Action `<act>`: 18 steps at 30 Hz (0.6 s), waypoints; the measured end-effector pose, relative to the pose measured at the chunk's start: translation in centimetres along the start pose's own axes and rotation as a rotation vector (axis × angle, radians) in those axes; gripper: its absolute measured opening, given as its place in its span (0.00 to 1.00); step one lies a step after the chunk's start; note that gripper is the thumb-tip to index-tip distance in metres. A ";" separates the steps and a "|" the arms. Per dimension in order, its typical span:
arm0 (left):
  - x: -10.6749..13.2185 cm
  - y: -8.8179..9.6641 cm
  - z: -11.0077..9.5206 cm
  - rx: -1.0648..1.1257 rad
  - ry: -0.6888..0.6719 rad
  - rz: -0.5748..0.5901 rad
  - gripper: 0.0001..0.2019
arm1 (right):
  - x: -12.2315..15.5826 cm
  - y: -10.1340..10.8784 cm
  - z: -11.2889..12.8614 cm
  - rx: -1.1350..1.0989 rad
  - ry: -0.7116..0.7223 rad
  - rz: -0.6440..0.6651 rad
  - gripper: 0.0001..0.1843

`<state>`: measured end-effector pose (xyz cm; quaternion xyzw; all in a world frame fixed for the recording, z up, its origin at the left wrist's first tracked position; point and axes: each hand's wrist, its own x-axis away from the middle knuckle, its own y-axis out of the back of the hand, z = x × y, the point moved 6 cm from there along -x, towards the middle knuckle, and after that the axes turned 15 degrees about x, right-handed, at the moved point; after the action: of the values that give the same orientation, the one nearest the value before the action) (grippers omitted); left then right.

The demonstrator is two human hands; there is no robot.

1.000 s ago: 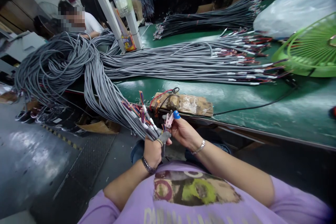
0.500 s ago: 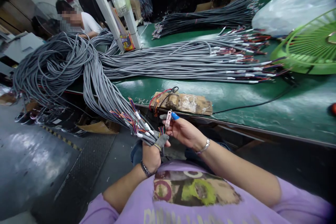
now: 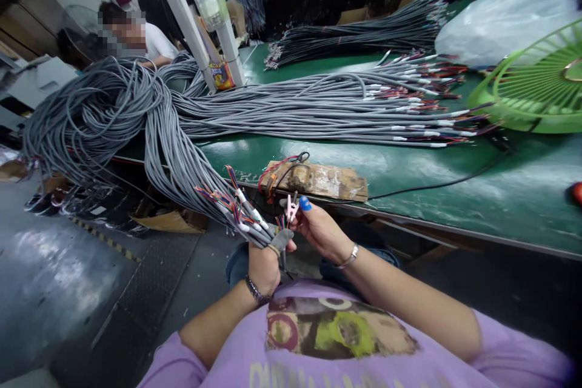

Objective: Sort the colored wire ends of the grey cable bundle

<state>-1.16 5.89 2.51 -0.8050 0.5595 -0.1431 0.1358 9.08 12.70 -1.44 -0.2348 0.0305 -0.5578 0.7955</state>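
My left hand [image 3: 266, 264], with grey covers on some digits, is closed around the ends of several grey cables [image 3: 175, 176]. White sleeves and bare coloured wires show at their tips. Thin multicoloured wires [image 3: 280, 222] fan out just above my left thumb. Close beside them, my right hand [image 3: 318, 227] pinches a small pink clothes peg [image 3: 291, 208], seen edge-on, its lower end at the wires. A blue cover is on one of the right digits. Whether the peg's jaws grip a wire is too small to tell.
A wooden block [image 3: 331, 182] with red and black leads lies at the edge of the green bench [image 3: 236, 154]. Behind it stretch more grey cables [image 3: 295, 106] and a darker bundle [image 3: 354, 33]. A green fan [image 3: 536, 82] stands right; a co-worker [image 3: 154, 39] sits far left.
The pink clothes peg has turned from its broad face to its edge between my right fingers. My left hand and its cables have barely shifted.
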 end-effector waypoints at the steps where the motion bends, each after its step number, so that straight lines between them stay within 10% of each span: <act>1: 0.0 0.0 0.0 0.001 0.003 -0.001 0.17 | -0.2 -0.3 -0.2 -0.040 -0.024 0.044 0.26; 18: -0.2 0.4 0.6 -0.030 -0.013 0.016 0.15 | -0.5 -0.8 -0.8 -0.250 -0.116 0.029 0.21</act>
<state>-1.30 5.97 1.80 -0.8035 0.5670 -0.1284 0.1285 7.97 12.67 -1.99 -0.3634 0.0569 -0.5236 0.7685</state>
